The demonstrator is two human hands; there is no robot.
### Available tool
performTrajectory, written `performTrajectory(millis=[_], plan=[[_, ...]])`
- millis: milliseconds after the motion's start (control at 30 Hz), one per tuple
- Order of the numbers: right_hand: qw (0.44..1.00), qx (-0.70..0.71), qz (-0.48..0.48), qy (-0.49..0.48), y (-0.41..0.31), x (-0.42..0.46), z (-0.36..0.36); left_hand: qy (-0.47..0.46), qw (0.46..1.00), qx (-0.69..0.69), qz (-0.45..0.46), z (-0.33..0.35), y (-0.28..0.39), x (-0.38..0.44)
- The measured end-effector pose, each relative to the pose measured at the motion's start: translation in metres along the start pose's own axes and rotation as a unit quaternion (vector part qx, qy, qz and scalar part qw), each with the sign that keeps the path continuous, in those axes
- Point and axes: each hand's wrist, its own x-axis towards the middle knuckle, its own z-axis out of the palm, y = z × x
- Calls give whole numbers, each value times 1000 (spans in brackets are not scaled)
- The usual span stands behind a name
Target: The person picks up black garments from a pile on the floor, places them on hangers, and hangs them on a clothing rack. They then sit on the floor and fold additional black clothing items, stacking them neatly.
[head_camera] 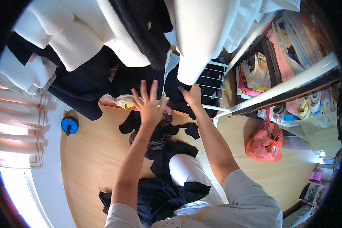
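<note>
My left hand reaches forward with its fingers spread and nothing in its grasp. It is over light, yellow-edged cloth and in front of dark clothing. My right hand is bent at the lower end of a hanging white garment, beside black cloth on a white wire rack shelf. Its fingertips are hidden, so I cannot tell whether it grips anything. Below both hands, a heap of black clothes lies on the floor, and another black garment lies by my white-clad leg.
White knitwear and a black fuzzy garment hang ahead. A blue ab wheel stands left on the wood-look floor, near a curtain. At right are a knotted red plastic bag and a white rack post before folded fabrics.
</note>
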Motion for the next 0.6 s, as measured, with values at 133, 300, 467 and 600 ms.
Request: performTrajectory(millis=[133,300,467,600], plan=[[984,122,-39,122,-9,-18,-20,17,994,-107,-20,31,2,-15],[837,507,199,62,13,-83,-95,136,865,-281,-393,57,-44,-5],[764,625,158,32,-28,-109,-142,-10,504,-664,-553,40,-86,19],[709,691,125,-59,-83,-92,-137,-25,449,-708,-544,47,-85,18]])
